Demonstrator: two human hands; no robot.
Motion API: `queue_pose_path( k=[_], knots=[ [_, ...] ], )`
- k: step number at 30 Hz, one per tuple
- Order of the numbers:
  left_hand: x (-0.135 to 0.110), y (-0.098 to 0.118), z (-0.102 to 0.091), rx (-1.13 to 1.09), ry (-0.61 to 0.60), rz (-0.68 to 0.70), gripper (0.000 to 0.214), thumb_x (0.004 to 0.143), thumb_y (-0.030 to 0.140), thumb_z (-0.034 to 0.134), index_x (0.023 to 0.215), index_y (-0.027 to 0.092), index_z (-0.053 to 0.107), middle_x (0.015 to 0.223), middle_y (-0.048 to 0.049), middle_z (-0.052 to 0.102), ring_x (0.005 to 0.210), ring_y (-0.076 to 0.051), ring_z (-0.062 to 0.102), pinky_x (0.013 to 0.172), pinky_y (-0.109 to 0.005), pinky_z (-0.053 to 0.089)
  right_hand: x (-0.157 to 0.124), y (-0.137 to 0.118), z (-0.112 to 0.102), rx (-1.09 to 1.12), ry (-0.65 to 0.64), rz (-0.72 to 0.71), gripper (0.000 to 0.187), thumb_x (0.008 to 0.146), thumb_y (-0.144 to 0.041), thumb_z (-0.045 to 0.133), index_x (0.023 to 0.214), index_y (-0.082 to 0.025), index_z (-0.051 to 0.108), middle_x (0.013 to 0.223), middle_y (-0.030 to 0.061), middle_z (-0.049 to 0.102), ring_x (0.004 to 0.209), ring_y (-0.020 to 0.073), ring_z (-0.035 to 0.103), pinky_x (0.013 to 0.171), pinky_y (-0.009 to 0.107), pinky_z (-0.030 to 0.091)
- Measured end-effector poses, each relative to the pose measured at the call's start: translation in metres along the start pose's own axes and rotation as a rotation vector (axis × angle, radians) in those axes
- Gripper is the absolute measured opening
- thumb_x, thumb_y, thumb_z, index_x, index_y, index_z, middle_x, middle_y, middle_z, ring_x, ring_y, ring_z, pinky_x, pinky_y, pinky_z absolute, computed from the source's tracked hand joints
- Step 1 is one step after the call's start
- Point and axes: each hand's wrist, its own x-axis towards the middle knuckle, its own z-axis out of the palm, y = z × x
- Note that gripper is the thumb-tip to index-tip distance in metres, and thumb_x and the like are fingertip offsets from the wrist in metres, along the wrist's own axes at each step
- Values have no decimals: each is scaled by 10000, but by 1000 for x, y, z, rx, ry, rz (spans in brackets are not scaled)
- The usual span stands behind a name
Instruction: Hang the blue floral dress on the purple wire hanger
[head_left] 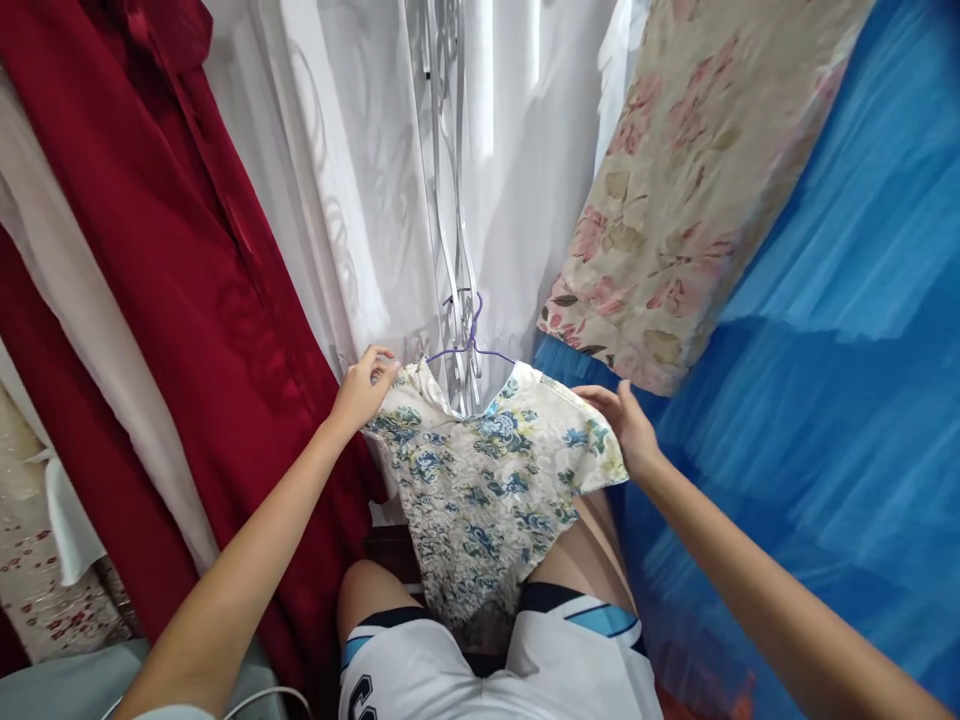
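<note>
A white top with a blue and yellow floral print [480, 480] hangs from a purple wire hanger [474, 338] in front of me, its lower part between my knees. At its shoulder on the left, my left hand [365, 392] is closed, with curled fingers pinching the fabric near the sleeve. On the other side, my right hand [628, 428] is at the outer edge of the sleeve. Its fingers reach behind the cloth and its thumb stands apart, so the hand looks open against the sleeve. The hanger's hook is at silvery hanging strips [448, 200].
Dark red garments [180, 270] hang at the left, white cloth [517, 150] behind. A cream floral garment [675, 200] and blue tulle [847, 400] hang close by on the right. A grey-green surface [82, 685] with a white cable [270, 692] lies at lower left.
</note>
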Motion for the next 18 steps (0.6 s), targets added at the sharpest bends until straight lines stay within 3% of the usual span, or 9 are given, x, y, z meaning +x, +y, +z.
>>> queue_pose_path(
  k=[5, 8, 11, 13, 15, 17, 18],
  knots=[
    [-19, 12, -15, 252, 145, 27, 282, 879, 472, 604, 903, 210, 706, 895, -49, 734, 844, -202, 664, 752, -267, 456, -8, -13, -10, -98, 35, -123, 357, 746, -513, 750, 707, -174, 647, 574, -33, 557, 495, 99, 438, 459, 216, 314],
    [-2, 36, -12, 315, 176, 33, 312, 875, 506, 606, 889, 220, 728, 878, -49, 743, 843, -212, 669, 737, -273, 455, 10, -23, -12, 36, 176, -45, 311, 706, -447, 787, 737, -161, 667, 580, -16, 579, 487, 106, 439, 456, 233, 320],
    [23, 62, -5, 392, 119, 48, 336, 852, 556, 619, 876, 239, 730, 853, -51, 735, 826, -235, 663, 697, -290, 434, 14, -24, -13, 138, 381, 33, 278, 640, -379, 825, 731, -156, 686, 593, -1, 587, 512, 128, 467, 471, 256, 363],
    [33, 71, 1, 460, 40, 66, 368, 832, 591, 624, 846, 237, 720, 798, -57, 715, 805, -254, 652, 671, -300, 412, -8, -24, -12, 152, 507, 36, 263, 627, -381, 827, 714, -175, 689, 618, 8, 594, 526, 144, 485, 472, 265, 384],
    [32, 69, 9, 511, -52, 95, 397, 854, 599, 588, 801, 220, 693, 756, -65, 689, 791, -262, 644, 661, -303, 401, -48, -26, -13, 107, 511, 2, 268, 664, -459, 793, 693, -215, 685, 651, 26, 611, 530, 169, 507, 454, 279, 391],
    [20, 60, 17, 507, -102, 89, 395, 924, 540, 511, 790, 202, 666, 769, -74, 673, 805, -252, 644, 674, -302, 414, -96, -30, -13, 6, 349, -37, 309, 760, -588, 662, 760, -285, 722, 691, 66, 644, 556, 234, 561, 450, 331, 423],
    [12, 54, 20, 476, -102, 64, 376, 956, 491, 479, 815, 194, 661, 802, -79, 672, 824, -240, 644, 695, -303, 432, -119, -33, -13, -60, 214, -58, 420, 805, -683, 522, 820, -328, 746, 734, 100, 673, 606, 290, 611, 495, 392, 473]
  ],
)
